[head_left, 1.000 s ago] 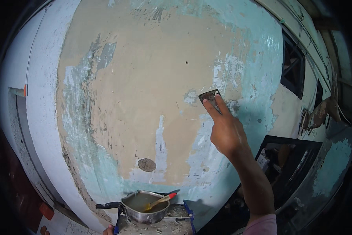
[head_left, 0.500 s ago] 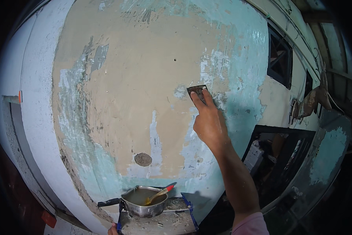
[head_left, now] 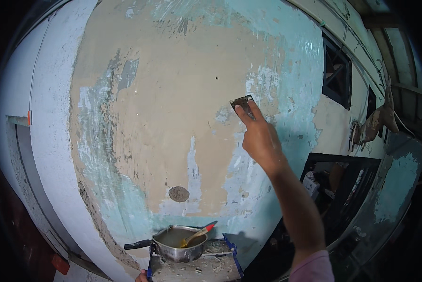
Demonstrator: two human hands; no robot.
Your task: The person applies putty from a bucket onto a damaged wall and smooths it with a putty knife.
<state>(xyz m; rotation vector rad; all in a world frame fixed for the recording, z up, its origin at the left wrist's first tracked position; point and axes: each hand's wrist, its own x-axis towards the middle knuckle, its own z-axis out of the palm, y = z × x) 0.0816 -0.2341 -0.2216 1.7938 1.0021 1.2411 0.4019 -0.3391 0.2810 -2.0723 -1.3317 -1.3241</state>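
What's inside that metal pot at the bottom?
The pot holds murky brownish liquid, with a red-tipped tool leaning in it. The tool's lower end and the pot's bottom are hidden under the liquid.

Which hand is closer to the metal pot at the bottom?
Left. Only a bit of the left hand shows, just below the pot. The right hand is raised well above, pressing a scraper against the wall.
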